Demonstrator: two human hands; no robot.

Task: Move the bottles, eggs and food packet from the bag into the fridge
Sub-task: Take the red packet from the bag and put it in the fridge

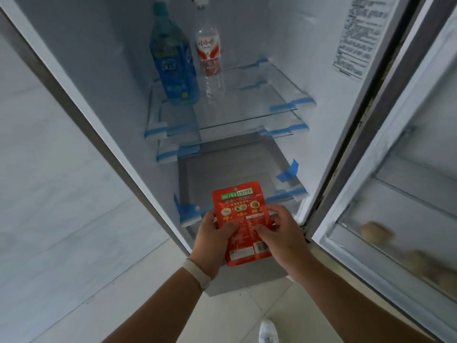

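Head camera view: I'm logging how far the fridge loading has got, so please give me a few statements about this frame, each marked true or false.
1. Both hands hold the red food packet. True: the left hand and the right hand grip it from either side.
2. The packet already lies on a glass shelf. False: it is held in front of the open fridge, below the shelves.
3. Two bottles stand upright on the upper glass shelf. True: the blue bottle and the clear bottle stand side by side.
4. The door shelf is bare. False: brownish eggs sit in it, though blurred.
5. The fridge door is shut. False: it stands open at the right.
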